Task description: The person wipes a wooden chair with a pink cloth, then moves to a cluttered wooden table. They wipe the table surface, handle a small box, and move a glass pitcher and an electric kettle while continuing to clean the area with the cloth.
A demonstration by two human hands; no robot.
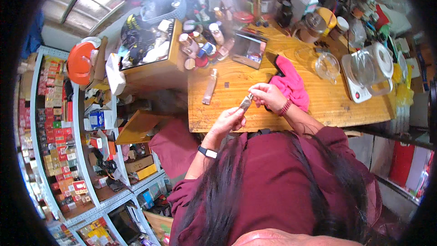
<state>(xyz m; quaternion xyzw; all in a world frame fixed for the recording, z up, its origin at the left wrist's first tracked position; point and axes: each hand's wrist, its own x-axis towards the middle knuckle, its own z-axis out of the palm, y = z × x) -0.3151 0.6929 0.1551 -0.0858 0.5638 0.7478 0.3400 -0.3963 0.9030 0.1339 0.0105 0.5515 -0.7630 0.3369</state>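
Over the front part of the wooden table (327, 109), my left hand (229, 120) grips the lower end of a small tube (245, 104) with a silvery look. The fingertips of my right hand (268, 96) pinch the tube's narrow top end. What my curled fingers cover is hidden. Left of my hands a second slim tube or bottle (209, 87), pale brownish with a pale cap, lies on the wood. A bright pink cloth (292, 83) with dark trim lies crumpled just beyond and beside my right hand.
A framed mirror (249, 49) lies behind, beside several small cosmetic bottles (215, 32). To the right are a clear glass vessel (327, 65) and a lidded clear jug (370, 65) on a white electric base (355, 78). Metal shelves (75, 123) packed with small boxes stand at the left.
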